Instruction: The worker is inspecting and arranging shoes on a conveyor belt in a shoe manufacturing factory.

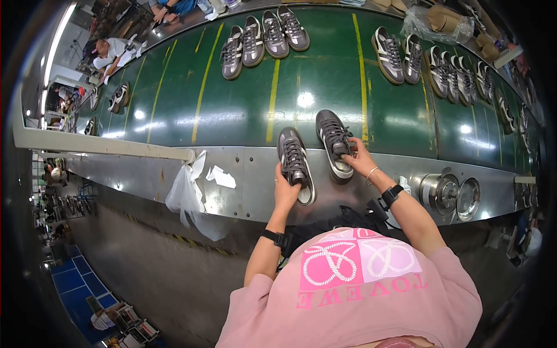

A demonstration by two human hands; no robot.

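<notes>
Two dark grey sneakers with white side stripes and dark laces lie before me, toes pointing away, across the near edge of the green belt. My left hand (287, 191) is closed on the left sneaker (292, 149) at its collar and tongue. On the other sneaker (332, 130), slightly farther off, my right hand (362, 158) grips the collar and tongue from the right, fingers closed. A small gap separates the two shoes. Their soles are mostly hidden.
More sneakers (272, 35) stand in a group at the belt's far side, with several others (390, 55) to the right. The steel ledge (255, 174) carries white scraps (221, 177), a plastic bag (188, 197) and round metal pots (440, 191). A co-worker (113, 55) leans in at far left.
</notes>
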